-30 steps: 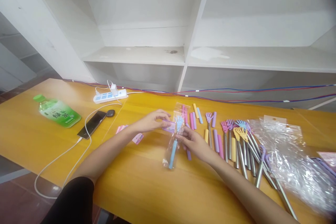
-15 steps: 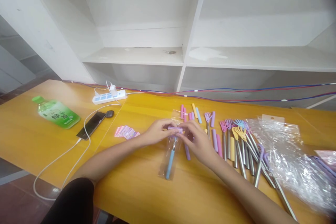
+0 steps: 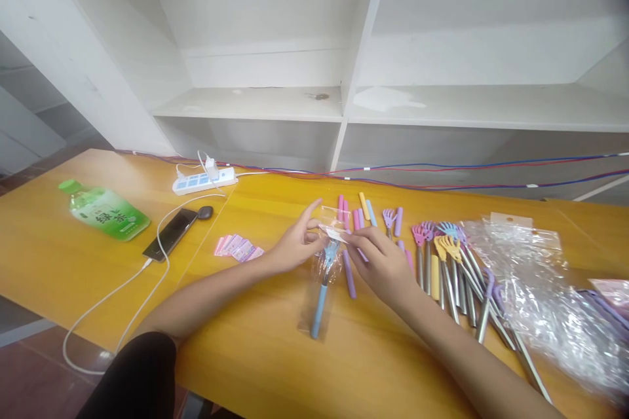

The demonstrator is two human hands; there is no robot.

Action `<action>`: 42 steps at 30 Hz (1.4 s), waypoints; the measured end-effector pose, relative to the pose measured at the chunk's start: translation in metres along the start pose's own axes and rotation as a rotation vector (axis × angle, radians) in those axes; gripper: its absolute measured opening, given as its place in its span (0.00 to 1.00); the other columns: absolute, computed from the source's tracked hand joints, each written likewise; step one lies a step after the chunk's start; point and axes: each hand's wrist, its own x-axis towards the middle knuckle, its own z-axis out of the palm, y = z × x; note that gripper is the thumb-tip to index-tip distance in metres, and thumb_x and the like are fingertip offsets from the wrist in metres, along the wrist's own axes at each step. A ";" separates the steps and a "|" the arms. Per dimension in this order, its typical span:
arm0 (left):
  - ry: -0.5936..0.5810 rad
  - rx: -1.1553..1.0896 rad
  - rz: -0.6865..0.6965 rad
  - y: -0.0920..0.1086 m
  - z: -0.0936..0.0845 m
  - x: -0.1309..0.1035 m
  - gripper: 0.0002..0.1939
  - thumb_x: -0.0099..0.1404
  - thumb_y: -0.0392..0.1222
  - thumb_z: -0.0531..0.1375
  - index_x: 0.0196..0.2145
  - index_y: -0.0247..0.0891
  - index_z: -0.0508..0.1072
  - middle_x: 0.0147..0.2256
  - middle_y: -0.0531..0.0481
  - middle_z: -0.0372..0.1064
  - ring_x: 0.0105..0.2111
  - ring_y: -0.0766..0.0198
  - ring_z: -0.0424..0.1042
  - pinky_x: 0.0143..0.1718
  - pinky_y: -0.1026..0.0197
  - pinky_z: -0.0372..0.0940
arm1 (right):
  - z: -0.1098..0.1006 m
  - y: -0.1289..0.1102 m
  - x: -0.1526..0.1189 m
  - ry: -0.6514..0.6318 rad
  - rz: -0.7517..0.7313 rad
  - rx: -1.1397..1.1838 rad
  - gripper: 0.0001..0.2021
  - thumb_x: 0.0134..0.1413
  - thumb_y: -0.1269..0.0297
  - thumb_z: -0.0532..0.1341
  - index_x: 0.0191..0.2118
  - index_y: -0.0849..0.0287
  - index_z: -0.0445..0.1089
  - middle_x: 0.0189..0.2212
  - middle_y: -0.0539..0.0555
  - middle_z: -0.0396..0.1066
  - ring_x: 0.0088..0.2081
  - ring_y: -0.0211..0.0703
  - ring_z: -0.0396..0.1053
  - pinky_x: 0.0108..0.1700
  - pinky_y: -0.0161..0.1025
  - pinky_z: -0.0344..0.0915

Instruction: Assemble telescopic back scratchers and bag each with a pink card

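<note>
A clear plastic bag [image 3: 307, 314] lies on the table with a blue back scratcher [image 3: 319, 308] inside, its claw end toward the shelf. Between thumb and fingers, my right hand [image 3: 383, 262] pinches a small white-and-pink card [image 3: 337, 234], tilted over the bag's upper end. My left hand [image 3: 295, 245] is at the bag's left side by the card's edge, forefinger stretched out and thumb apart from it. Whether its fingertips touch the bag or card is hard to make out. Several similar pink and purple cards [image 3: 239, 248] lie fanned out near my left forearm.
Several claw-headed scratchers [image 3: 449, 255] and coloured sleeves [image 3: 371, 215] lie to the right, beside a heap of clear bags [image 3: 535, 288]. Leftward are a green bottle [image 3: 109, 211], a phone [image 3: 170, 236] with a white cable, and a power strip [image 3: 205, 181]. A white shelf unit [image 3: 255, 105] stands behind.
The card has turned from lying flat-on between both hands to a tilted position in my right hand. My left fingers have spread, and the scratcher's blue claw now shows.
</note>
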 end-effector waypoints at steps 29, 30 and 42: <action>-0.034 -0.110 -0.124 0.021 0.019 -0.012 0.24 0.65 0.62 0.66 0.37 0.35 0.71 0.34 0.48 0.74 0.31 0.62 0.78 0.35 0.60 0.74 | -0.007 -0.015 0.005 -0.092 0.202 0.213 0.07 0.70 0.65 0.60 0.51 0.54 0.69 0.38 0.53 0.74 0.37 0.39 0.74 0.40 0.38 0.71; -0.024 -0.125 -0.138 0.022 0.020 -0.012 0.25 0.64 0.62 0.67 0.36 0.35 0.70 0.34 0.48 0.75 0.30 0.62 0.78 0.34 0.59 0.75 | -0.006 -0.017 0.005 -0.101 0.265 0.246 0.08 0.71 0.63 0.60 0.52 0.54 0.69 0.39 0.54 0.75 0.37 0.40 0.74 0.40 0.38 0.72; 0.091 -0.240 -0.121 0.015 0.011 -0.005 0.25 0.61 0.57 0.72 0.33 0.36 0.64 0.34 0.42 0.81 0.31 0.55 0.83 0.35 0.54 0.78 | -0.023 -0.032 0.017 0.131 0.331 0.299 0.08 0.71 0.67 0.59 0.46 0.54 0.76 0.40 0.56 0.70 0.43 0.45 0.70 0.43 0.44 0.69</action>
